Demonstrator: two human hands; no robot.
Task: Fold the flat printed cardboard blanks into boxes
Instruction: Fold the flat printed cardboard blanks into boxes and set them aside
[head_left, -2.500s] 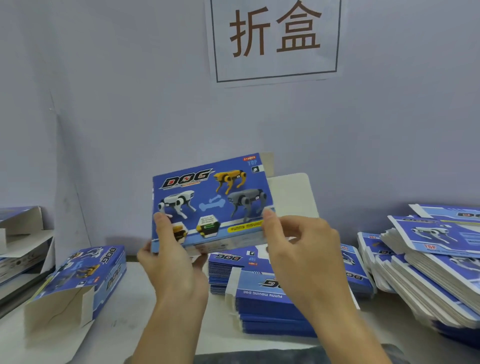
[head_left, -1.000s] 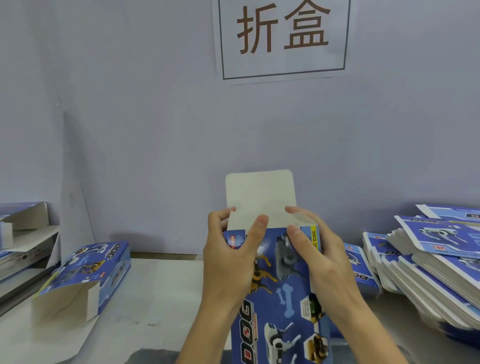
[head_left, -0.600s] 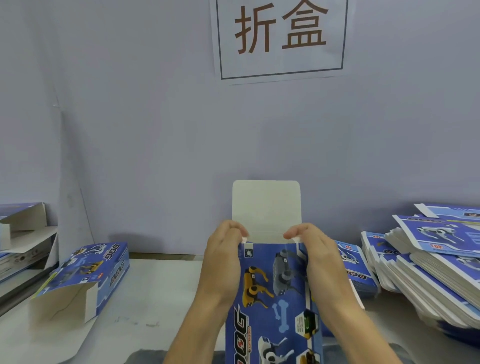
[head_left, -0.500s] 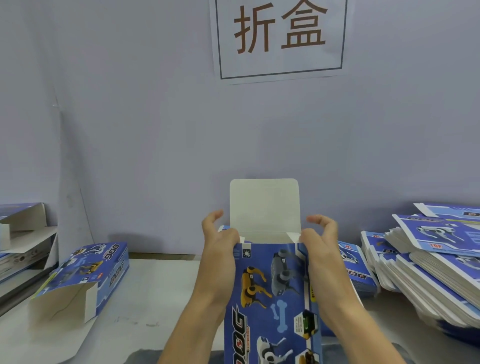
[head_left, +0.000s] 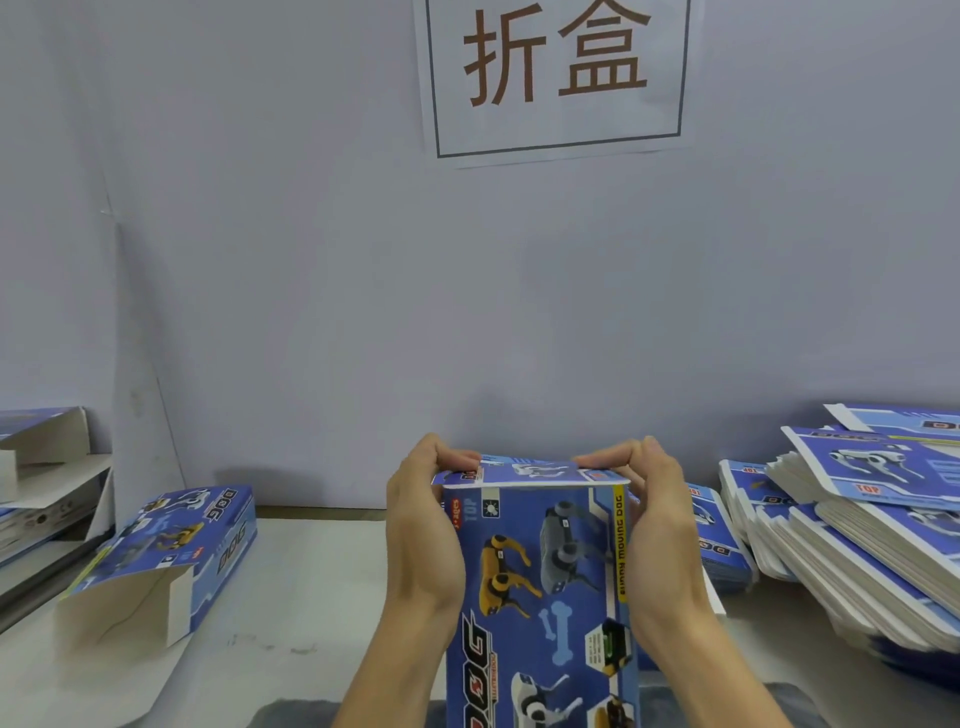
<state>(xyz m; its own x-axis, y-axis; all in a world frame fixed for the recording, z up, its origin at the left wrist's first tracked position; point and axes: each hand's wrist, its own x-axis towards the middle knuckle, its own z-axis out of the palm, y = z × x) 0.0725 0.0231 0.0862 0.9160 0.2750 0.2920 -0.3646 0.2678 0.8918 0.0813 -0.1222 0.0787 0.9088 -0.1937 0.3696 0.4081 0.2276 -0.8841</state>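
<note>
1. At far left, on a shelf edge, a couple of folded boxes (head_left: 36, 441) sit w/ pale flaps showing; can't tell how many.
2. Just right of those, on the table (head_left: 311, 571), a done box (head_left: 171, 551) lies on its side, open end w/ pale flap toward me, "DOG" print on top.
3. Center-left: my left hand (head_left: 423, 535) grips the left side of the box (head_left: 540, 587) I'm folding, palm along its edge, fingers curled over the top-left corner, fingertips pressing on the top flap (head_left: 524, 470).
4. Center: that box stands upright between my hands, above the table's near edge, printed front facing me: yellow & grey robot dogs, a bone, "DOG" running sideways. Top flap is folded down flat over the opening.
5. Center-right: my right hand (head_left: 660, 535) mirrors the left, gripping the right side, fingers curled onto the flap's right end.
6. Behind my right hand, a low stack of flat blanks (head_left: 717, 540) lies on the table, partly hidden.
7. At far right, a bigger, fanned pile of blanks (head_left: 857, 519) leans across the table, printed sides up.
8. Up top on the wall (head_left: 260, 260), a white sign (head_left: 556, 73) w/ two brown characters in a frame.
</note>
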